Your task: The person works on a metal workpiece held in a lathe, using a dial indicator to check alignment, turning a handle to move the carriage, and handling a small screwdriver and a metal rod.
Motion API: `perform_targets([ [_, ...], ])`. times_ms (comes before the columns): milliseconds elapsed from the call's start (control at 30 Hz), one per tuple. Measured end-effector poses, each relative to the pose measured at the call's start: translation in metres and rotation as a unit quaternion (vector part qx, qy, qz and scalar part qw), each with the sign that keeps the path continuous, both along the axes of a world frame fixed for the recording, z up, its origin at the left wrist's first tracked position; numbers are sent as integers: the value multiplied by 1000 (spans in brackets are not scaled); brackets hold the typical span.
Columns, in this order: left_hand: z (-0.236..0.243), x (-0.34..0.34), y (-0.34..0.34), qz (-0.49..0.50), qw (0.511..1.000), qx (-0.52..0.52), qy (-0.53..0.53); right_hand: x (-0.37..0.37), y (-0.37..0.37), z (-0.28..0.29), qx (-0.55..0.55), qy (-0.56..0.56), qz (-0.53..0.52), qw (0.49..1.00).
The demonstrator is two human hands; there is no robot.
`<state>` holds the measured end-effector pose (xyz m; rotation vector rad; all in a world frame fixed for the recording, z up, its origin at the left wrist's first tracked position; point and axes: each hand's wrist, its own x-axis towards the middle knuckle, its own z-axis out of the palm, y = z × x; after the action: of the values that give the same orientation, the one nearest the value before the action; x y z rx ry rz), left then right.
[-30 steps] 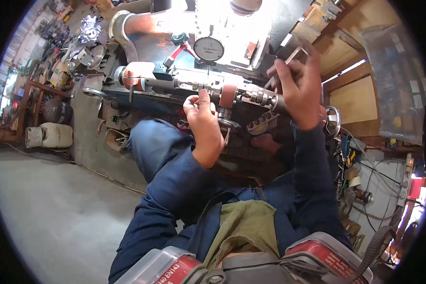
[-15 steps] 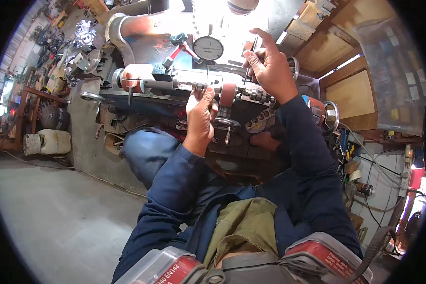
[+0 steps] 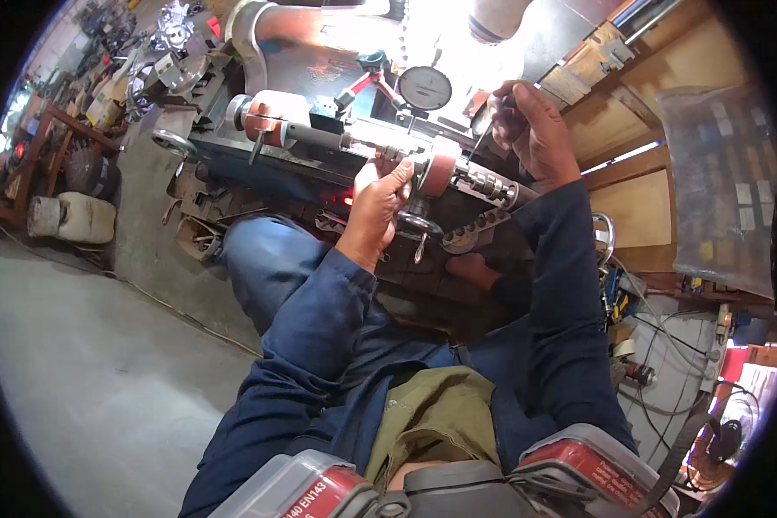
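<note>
Ahead of you, the dark bed of the machine [image 3: 242, 164] carries an orange block [image 3: 278, 112] toward its left end and a reddish block [image 3: 439, 173] further right. To your left, the grey floor [image 3: 121, 371] bears an off-white canister [image 3: 71, 218] lying on its side, a thin cord [image 3: 181, 313] curving across the concrete, and, just beside your left knee [image 3: 272, 263], a small open box [image 3: 197, 242] with pieces inside.
</note>
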<state>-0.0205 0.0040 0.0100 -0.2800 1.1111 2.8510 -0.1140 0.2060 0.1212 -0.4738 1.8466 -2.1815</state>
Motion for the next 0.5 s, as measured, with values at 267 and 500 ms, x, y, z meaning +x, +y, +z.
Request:
perform_targets([
  [267, 1, 2, -7, -19, 1000, 0, 10, 1, -4, 8, 98, 55, -28, 993],
  [500, -13, -2, -18, -79, 995, 6, 67, 10, -24, 5, 225, 235, -196, 925],
])
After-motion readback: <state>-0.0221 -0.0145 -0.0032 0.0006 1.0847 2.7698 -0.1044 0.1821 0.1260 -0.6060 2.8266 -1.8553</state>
